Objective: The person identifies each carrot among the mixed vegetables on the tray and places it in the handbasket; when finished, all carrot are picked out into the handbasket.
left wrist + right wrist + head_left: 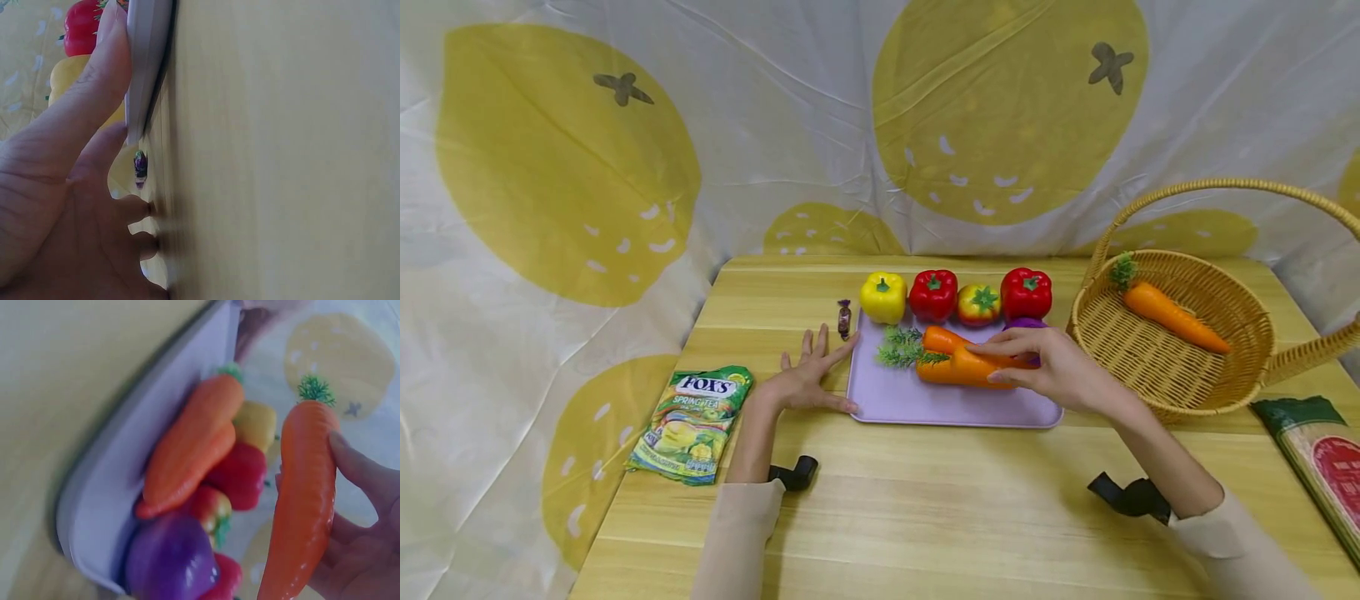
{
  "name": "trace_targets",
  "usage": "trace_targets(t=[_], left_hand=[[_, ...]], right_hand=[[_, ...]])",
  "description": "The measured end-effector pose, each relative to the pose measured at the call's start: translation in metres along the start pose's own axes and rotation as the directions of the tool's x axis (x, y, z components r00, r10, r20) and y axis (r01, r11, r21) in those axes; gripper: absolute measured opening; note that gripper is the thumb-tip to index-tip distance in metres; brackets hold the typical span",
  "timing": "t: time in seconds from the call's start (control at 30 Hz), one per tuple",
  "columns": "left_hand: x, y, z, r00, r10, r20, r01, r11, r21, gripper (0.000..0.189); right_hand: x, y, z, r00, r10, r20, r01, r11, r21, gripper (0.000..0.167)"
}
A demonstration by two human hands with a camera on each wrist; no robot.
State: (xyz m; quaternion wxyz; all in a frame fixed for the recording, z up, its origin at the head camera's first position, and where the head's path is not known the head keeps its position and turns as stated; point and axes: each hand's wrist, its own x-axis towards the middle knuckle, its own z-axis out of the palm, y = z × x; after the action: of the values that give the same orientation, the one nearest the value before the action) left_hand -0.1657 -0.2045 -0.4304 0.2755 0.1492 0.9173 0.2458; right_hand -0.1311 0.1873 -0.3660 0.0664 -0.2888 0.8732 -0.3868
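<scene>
My right hand (1048, 367) grips an orange carrot (303, 494) with a green tuft, thumb on one side, above the lilac tray (895, 408). More orange carrots (190, 440) lie on the tray beneath it, partly overlapping. My left hand (805, 379) is spread on the table at the tray's left edge, its thumb and index finger touching the rim. Along the tray's back stand a yellow pepper (883, 298), a red pepper (933, 296), a red-yellow tomato-like piece (979, 305) and another red pepper (1027, 293). A round purple vegetable (169, 556) is partly hidden in the head view.
A wicker basket (1165, 404) with a tall handle stands to the right, with a carrot (1172, 315) inside. Near it lies a green-and-red package (1322, 458). To the left are a FOX'S candy bag (692, 425) and a wrapped candy (844, 320).
</scene>
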Motion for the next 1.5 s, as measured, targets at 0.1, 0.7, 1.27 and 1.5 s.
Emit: trace_targets(t=[0.1,0.7,1.27,1.5], left_hand=[[0.0,-0.001,0.0,1.0,0.001,-0.001,-0.001,1.0,0.0,0.116],[-0.002,0.001,-0.001,1.0,0.005,0.0,-0.005,1.0,-0.01,0.116],[-0.002,0.003,-0.001,1.0,0.003,0.001,-0.003,1.0,-0.011,0.116],[-0.001,0.003,-0.001,1.0,0.005,0.004,-0.005,1.0,-0.013,0.116]], right_hand=[[-0.005,0.002,-0.017,0.999,0.037,-0.02,-0.037,0.999,-0.002,0.04],[-0.033,0.035,-0.121,0.934,0.273,-0.23,-0.28,0.96,0.001,0.042],[-0.048,0.086,-0.174,0.837,0.521,-0.17,-0.521,0.852,0.05,0.055],[-0.05,0.101,-0.182,0.796,0.593,-0.12,-0.587,0.805,0.083,0.042]])
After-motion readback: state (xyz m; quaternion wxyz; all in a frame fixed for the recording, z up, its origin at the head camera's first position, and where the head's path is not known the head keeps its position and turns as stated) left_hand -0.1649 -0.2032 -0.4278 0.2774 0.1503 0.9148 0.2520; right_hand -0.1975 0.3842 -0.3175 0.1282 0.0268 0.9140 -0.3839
